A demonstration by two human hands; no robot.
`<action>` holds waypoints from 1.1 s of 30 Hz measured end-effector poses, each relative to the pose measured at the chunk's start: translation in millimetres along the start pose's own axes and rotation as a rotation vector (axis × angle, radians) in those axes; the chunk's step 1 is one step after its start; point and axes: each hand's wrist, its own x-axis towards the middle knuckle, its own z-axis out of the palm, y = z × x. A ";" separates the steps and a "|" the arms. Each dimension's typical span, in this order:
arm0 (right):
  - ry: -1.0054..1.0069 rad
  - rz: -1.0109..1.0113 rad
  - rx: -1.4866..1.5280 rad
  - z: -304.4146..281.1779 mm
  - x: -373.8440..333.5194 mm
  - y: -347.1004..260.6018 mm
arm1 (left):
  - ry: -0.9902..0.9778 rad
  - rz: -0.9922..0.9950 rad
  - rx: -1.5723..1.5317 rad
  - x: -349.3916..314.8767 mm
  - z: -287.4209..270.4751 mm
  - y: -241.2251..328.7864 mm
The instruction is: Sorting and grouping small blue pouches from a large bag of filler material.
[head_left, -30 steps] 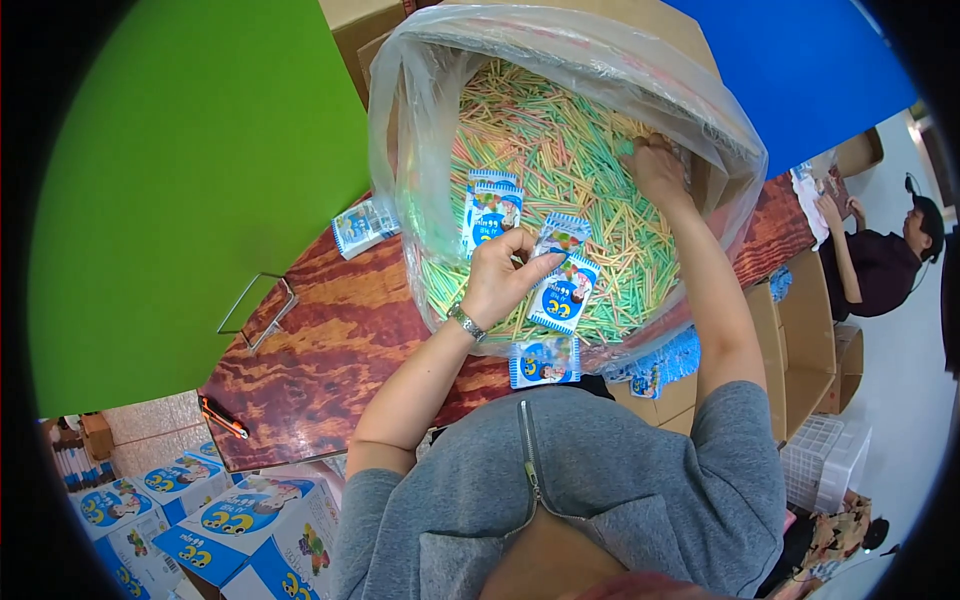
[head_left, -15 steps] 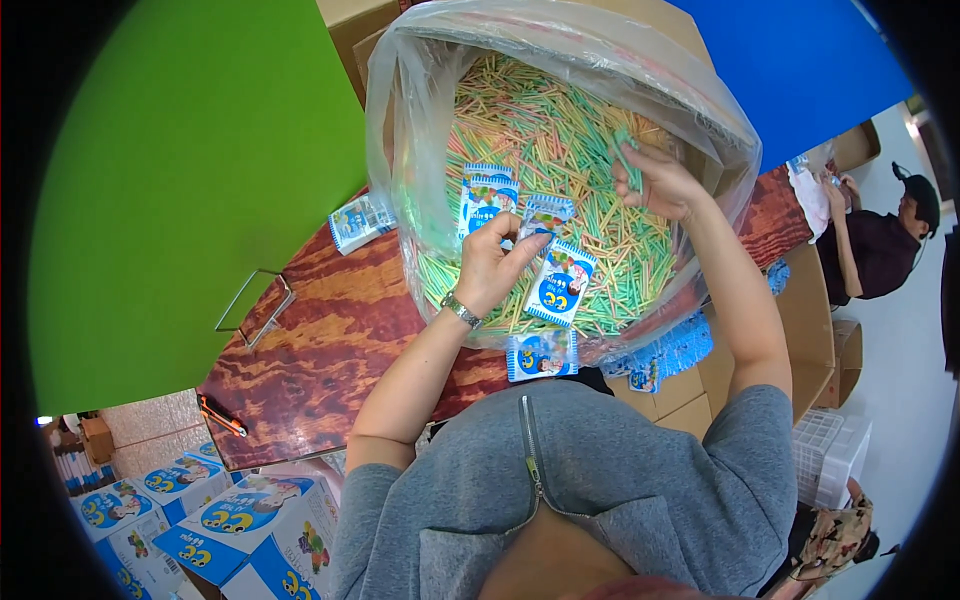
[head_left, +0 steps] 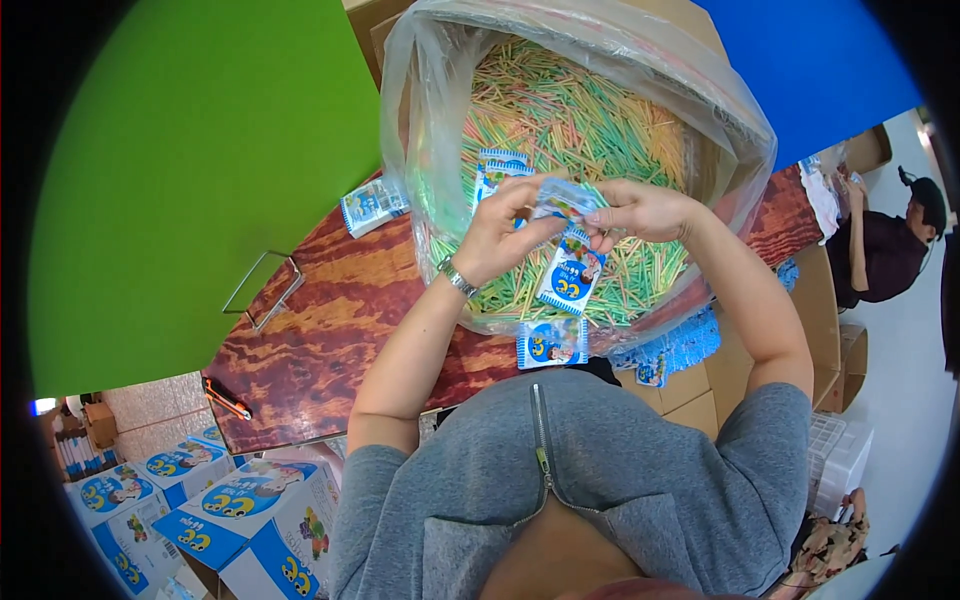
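Observation:
A big clear plastic bag (head_left: pixel 425 110) lines a box and holds a heap of thin pastel candy sticks (head_left: pixel 560 95). Over the heap, my left hand (head_left: pixel 495 235) pinches a small blue-and-white packet (head_left: pixel 565 198). My right hand (head_left: pixel 648 210) is closed at the packet's right side, with green stick ends showing by its fingers; the rest of what it grips is hidden. Another packet (head_left: pixel 572 275) lies on the sticks just below. More packets (head_left: pixel 500 163) rest behind my left hand, partly covered by it. One packet (head_left: pixel 553 343) lies at the bag's near edge.
On the reddish wooden table (head_left: pixel 310 350) are a packet (head_left: pixel 373 207), a wire stand (head_left: pixel 265 290) and an orange cutter (head_left: pixel 228 398). Printed cartons (head_left: pixel 250 510) stand lower left. Many blue packets (head_left: pixel 680 345) fill a box at right. Another person (head_left: pixel 890 250) works farther right.
My right hand has come left and down from the far right of the heap, bringing green sticks to the packet in my left hand. The view has shifted slightly.

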 end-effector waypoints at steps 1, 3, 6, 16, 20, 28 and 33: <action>0.046 0.004 -0.030 1.4 -4.4 -3.8 | 0.092 0.003 0.015 -4.3 -1.1 -2.0; 0.086 0.007 -0.060 5.0 -11.4 -19.4 | 0.164 -0.059 0.033 -17.4 -5.4 -6.0; 0.134 -0.006 -0.251 5.9 -18.0 -37.7 | 0.262 -0.141 0.129 -29.9 -5.0 -11.0; 0.917 -0.023 -1.092 -91.7 -18.7 47.5 | 0.303 -0.129 0.174 -40.3 -1.9 -15.1; 0.773 0.117 -1.007 -94.2 -16.0 49.9 | 0.289 -0.118 0.198 -40.1 2.5 -14.1; 0.782 0.237 -1.084 -96.1 12.3 48.7 | 0.266 -0.145 0.203 -40.8 12.0 -27.3; 0.782 0.253 -1.165 -84.0 15.3 42.4 | 0.306 -0.125 0.132 -41.8 14.5 -34.0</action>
